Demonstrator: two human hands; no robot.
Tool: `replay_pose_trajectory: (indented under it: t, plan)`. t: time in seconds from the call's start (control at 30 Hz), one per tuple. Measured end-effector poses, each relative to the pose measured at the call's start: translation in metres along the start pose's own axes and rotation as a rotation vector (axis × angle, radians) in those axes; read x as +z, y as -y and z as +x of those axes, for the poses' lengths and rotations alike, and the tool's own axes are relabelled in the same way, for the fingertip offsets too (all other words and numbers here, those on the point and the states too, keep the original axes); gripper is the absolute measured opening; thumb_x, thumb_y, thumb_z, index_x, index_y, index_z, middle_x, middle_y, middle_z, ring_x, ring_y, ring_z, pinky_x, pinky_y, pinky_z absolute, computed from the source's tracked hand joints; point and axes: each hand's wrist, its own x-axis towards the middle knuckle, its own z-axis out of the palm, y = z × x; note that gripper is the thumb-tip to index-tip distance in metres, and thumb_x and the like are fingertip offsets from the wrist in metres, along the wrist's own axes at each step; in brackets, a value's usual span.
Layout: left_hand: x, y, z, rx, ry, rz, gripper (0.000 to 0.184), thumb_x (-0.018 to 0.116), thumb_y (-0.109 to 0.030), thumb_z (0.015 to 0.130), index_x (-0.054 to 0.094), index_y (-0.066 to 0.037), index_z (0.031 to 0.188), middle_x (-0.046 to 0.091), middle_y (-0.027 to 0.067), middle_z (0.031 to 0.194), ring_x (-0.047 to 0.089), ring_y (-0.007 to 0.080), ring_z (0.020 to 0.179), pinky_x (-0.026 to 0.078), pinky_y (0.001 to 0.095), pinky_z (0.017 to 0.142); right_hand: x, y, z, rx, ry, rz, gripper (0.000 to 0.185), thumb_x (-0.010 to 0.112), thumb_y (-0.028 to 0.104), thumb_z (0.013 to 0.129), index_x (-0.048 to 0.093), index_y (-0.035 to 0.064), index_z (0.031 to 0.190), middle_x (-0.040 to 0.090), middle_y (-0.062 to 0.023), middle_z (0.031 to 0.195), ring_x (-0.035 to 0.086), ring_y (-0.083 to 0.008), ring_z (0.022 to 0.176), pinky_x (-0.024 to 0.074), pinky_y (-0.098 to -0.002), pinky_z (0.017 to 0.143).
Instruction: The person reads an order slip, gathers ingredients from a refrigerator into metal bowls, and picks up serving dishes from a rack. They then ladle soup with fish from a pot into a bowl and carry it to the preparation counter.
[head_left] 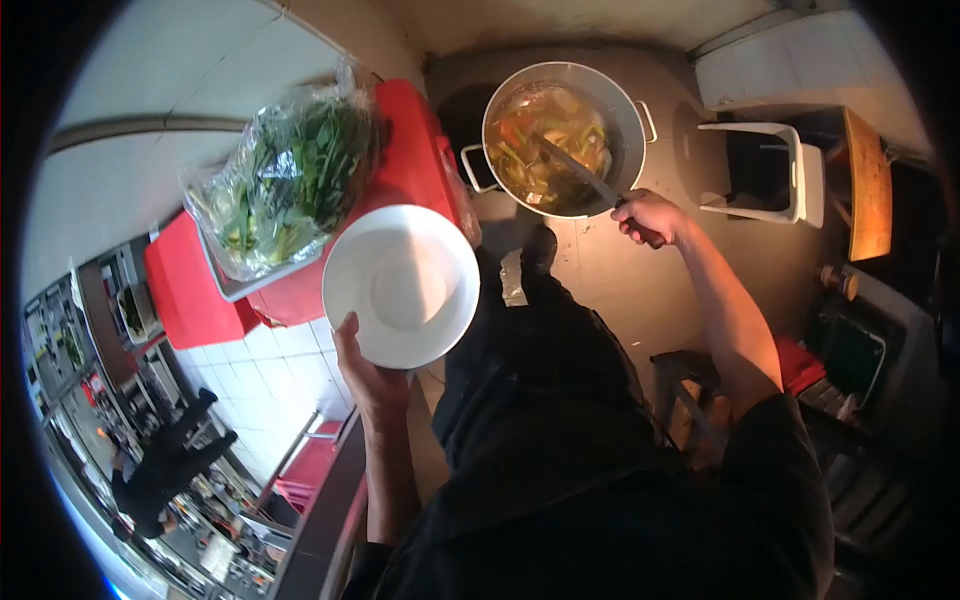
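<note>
My left hand (375, 375) is closed on the rim of a white bowl (375, 310), thumb over the inside edge; nothing shows inside the bowl. My right hand (652, 217) is wrapped round the dark handle of a long utensil (585, 175). Its grey metal shaft slants down into a large pot (640, 130), and its far end is lost among the contents, so I cannot tell its kind. Brownish broth with vegetable pieces (540, 130) fills part of the pot, which stands on the floor with a handle on either side.
Left of the pot, leafy greens in a clear plastic bag (300, 165) rest in a tray on a red box (410, 190). A white stool-like frame (805, 180) lies to the right, near an orange board (868, 185). Far left, another person (165, 470) is near cluttered kitchen counters.
</note>
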Motion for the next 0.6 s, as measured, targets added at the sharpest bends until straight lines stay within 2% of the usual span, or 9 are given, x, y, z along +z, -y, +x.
replay_pose_trajectory:
  t: [0.1, 0.13, 0.23, 0.3, 0.33, 0.37, 0.43, 0.53, 0.6]
  plan:
    - [0.01, 0.006, -0.007, 0.001, -0.005, -0.105, 0.03, 0.044, -0.009, 0.089, 0.041, 0.005, 0.115, 0.05, 0.0155, 0.112, 0.049, 0.0242, 0.106, 0.036, 0.0343, 0.093, -0.007, 0.015, -0.002, -0.073, -0.083, -0.4, 0.011, 0.052, 0.01, 0.076, 0.052, 0.0005, 0.081, 0.051, -0.0064, 0.058, 0.048, -0.0134, 0.042, 0.0388, -0.0285, 0.035]
    - [0.014, 0.006, -0.009, 0.003, 0.008, -0.147, 0.03, 0.045, -0.008, 0.088, 0.04, 0.005, 0.115, 0.05, 0.0158, 0.112, 0.049, 0.0247, 0.106, 0.036, 0.0349, 0.093, -0.002, 0.032, -0.015, -0.047, -0.113, -0.653, 0.014, 0.055, 0.009, 0.077, 0.052, -0.0004, 0.087, 0.057, -0.0132, 0.071, 0.058, -0.0197, 0.054, 0.0474, -0.034, 0.048]
    - [0.014, 0.018, -0.013, 0.055, 0.028, -0.049, 0.029, 0.044, -0.007, 0.089, 0.039, 0.003, 0.115, 0.047, 0.0167, 0.114, 0.047, 0.0259, 0.108, 0.035, 0.0359, 0.094, 0.011, 0.028, -0.02, -0.194, -0.324, -1.247, 0.026, 0.047, 0.006, 0.075, 0.057, -0.0022, 0.098, 0.063, -0.0187, 0.085, 0.064, -0.0287, 0.081, 0.0513, -0.0393, 0.07]
    - [0.025, 0.01, -0.019, 0.023, 0.002, -0.069, 0.028, 0.044, -0.006, 0.089, 0.039, 0.002, 0.115, 0.047, 0.0171, 0.115, 0.047, 0.0267, 0.109, 0.034, 0.0368, 0.094, 0.018, 0.023, -0.025, -0.233, -0.391, -1.288, 0.028, 0.047, 0.008, 0.076, 0.057, -0.0012, 0.101, 0.063, -0.0196, 0.094, 0.062, -0.0312, 0.091, 0.0489, -0.0412, 0.079]
    - [0.024, 0.01, -0.022, 0.102, 0.018, 0.073, 0.027, 0.043, -0.006, 0.089, 0.038, 0.002, 0.115, 0.047, 0.0174, 0.115, 0.047, 0.027, 0.109, 0.034, 0.037, 0.094, 0.022, 0.019, -0.026, -0.251, -0.42, -1.303, 0.029, 0.048, 0.008, 0.077, 0.057, -0.0008, 0.103, 0.062, -0.0201, 0.098, 0.06, -0.0324, 0.096, 0.0477, -0.0421, 0.083]
    - [0.023, 0.01, -0.024, 0.183, 0.022, 0.214, 0.027, 0.043, -0.005, 0.089, 0.038, 0.001, 0.114, 0.046, 0.0176, 0.115, 0.047, 0.0274, 0.109, 0.034, 0.0373, 0.095, 0.023, 0.014, -0.024, -0.251, -0.425, -1.314, 0.029, 0.047, 0.008, 0.077, 0.057, -0.0007, 0.104, 0.062, -0.02, 0.098, 0.06, -0.0326, 0.095, 0.048, -0.0418, 0.083]
    - [0.01, 0.022, -0.022, 0.571, 0.112, 0.833, 0.026, 0.042, -0.004, 0.088, 0.038, 0.002, 0.114, 0.047, 0.0183, 0.114, 0.047, 0.0281, 0.108, 0.034, 0.0373, 0.094, 0.019, 0.005, -0.019, -0.254, -0.439, -1.332, 0.03, 0.047, 0.007, 0.077, 0.056, -0.0005, 0.105, 0.062, -0.0199, 0.098, 0.061, -0.0329, 0.093, 0.0485, -0.0411, 0.083]
    - [0.008, 0.027, -0.019, 0.529, 0.129, 0.752, 0.029, 0.043, -0.003, 0.087, 0.037, 0.003, 0.114, 0.047, 0.0207, 0.112, 0.048, 0.0308, 0.106, 0.035, 0.0387, 0.093, 0.005, -0.002, -0.016, -0.252, -0.338, -1.376, 0.03, 0.048, 0.008, 0.078, 0.055, -0.0016, 0.106, 0.061, -0.02, 0.101, 0.061, -0.0354, 0.091, 0.0499, -0.0419, 0.078]
    - [0.023, 0.017, -0.019, 0.081, 0.029, 0.113, 0.036, 0.043, -0.018, 0.089, 0.041, 0.003, 0.118, 0.051, 0.0164, 0.113, 0.052, 0.0254, 0.106, 0.039, 0.0359, 0.091, 0.0, -0.009, -0.009, -0.26, -0.254, -1.211, 0.022, 0.05, 0.01, 0.08, 0.055, -0.0008, 0.098, 0.062, -0.0155, 0.09, 0.063, -0.031, 0.079, 0.0512, -0.039, 0.067]
